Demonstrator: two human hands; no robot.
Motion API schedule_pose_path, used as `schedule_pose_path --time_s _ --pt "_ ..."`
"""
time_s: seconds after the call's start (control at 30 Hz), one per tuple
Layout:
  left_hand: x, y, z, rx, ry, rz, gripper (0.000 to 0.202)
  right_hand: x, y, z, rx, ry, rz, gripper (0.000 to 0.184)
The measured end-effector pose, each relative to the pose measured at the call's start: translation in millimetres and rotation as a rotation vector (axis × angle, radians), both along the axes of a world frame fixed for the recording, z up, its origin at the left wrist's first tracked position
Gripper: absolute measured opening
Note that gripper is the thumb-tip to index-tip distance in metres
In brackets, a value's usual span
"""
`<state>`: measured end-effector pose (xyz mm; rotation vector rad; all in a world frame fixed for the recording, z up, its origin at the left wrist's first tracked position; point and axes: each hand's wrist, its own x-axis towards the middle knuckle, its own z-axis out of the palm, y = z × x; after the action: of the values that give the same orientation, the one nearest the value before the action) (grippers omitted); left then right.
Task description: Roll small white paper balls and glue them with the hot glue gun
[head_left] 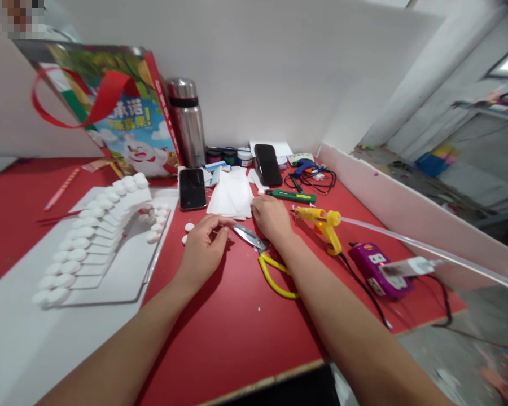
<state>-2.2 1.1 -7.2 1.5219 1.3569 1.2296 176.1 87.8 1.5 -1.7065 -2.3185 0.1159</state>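
My left hand [203, 248] rests on the red table [237, 327] with its fingers curled; what they pinch, if anything, is hidden. My right hand [271, 217] lies knuckles-up just right of it, its fingers bent down at the edge of a stack of white sheets [232, 194]. Scissors with yellow handles [266, 259] lie open on the table between and below both hands, touching neither grip. Small white oval pieces [189, 226] lie just left of my left hand.
A white foam staircase model [97, 237] stands at the left. A yellow glue gun [324, 223], a purple power strip [376, 268], a green cutter [292, 195], two phones [192, 188], a steel flask [187, 121], paint jars and a printed gift bag [122, 107] crowd the back and right.
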Motion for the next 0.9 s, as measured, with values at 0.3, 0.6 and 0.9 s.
schedule_pose_path --time_s 0.3,0.6,0.9 --pt "1 2 -3.4 -0.01 -0.032 0.01 0.016 14 -3 19.7 0.071 0.053 -0.014 0.035" --pt "2 0 -4.0 -0.041 -0.077 -0.037 0.018 5 4 6.4 -0.001 -0.059 0.032 0.022" --pt "3 0 -1.9 -0.12 -0.183 -0.008 0.023 21 -6 24.6 0.06 0.172 0.053 0.029"
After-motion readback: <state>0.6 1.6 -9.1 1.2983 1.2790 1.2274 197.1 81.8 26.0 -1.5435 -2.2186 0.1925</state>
